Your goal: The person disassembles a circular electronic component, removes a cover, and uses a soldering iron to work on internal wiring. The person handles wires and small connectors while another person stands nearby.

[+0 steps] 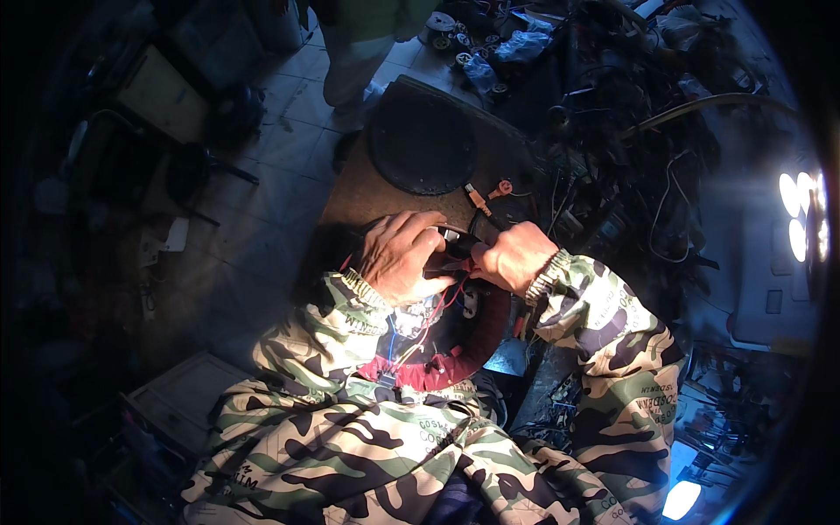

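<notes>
Round dark unit with a red rim sits in my lap, against the near edge of the tabletop. Red, blue and yellow wires run across its face, up toward the hands.

Left hand: lies curled over the unit's top edge, fingers bent down around a dark part there. How tight the grip is, I cannot tell.

Right hand: closed in a fist just beside the left, pinching something small and red at the wire ends; the piece itself is too small to make out.

Both sleeves are camouflage, knit cuffs at the wrists.

Beyond the hands, a black disc lies flat on the tabletop. Near it, an orange connector and a small red clip on thin leads.

Right of the tabletop: a dense tangle of cables. Far right, a bright lamp. A person stands on the tiled floor beyond the tabletop.
</notes>
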Motion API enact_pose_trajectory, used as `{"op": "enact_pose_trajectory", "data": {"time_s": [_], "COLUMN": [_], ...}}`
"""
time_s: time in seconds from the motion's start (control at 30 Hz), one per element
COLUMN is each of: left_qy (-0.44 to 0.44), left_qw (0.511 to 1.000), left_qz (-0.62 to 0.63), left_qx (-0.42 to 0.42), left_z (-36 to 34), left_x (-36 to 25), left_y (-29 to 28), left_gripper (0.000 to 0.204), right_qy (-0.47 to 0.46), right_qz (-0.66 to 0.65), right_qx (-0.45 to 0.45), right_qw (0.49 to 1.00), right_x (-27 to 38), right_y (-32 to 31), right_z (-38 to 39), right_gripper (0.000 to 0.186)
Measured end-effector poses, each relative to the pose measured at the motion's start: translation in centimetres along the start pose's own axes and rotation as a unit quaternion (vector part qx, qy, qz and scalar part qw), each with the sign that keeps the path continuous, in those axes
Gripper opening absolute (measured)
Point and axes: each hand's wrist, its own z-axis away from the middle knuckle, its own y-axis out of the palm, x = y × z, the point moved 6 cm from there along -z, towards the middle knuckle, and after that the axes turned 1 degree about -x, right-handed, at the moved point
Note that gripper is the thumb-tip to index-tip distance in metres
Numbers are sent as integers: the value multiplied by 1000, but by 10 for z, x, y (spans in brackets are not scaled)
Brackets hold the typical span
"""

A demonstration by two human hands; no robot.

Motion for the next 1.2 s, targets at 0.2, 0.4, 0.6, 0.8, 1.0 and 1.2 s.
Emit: {"op": "enact_pose_trajectory", "data": {"time_s": [0.2, 0.4, 0.6, 0.8, 1.0, 1.2], "left_qy": [-42, -54, -33, -28, -28, -33], "left_qw": [995, 997, 998, 999, 998, 997], "left_qz": [87, 39, -16, 6, 53, 68], "left_qx": [13, 35, 57, 32, 16, 13], "left_z": [-3, -6, -5, -5, -5, -8], "left_x": [2, 10, 6, 9, 9, 3], "left_y": [-29, -5, -10, -6, -8, -14], "left_gripper": [66, 62, 77, 83, 77, 72], "right_qy": [-6, 38, 164, 115, 161, 203], "right_qz": [121, 113, 157, 119, 117, 101], "right_qx": [-134, -88, -1, -117, 19, 116], "right_qw": [984, 989, 974, 979, 980, 967], "right_x": [30, 38, 38, 42, 46, 45], "right_y": [-6, -10, -31, -35, -31, -28], "right_z": [20, 31, 29, 8, -21, -34], "right_gripper": [22, 23, 22, 11, 9, 10]}}
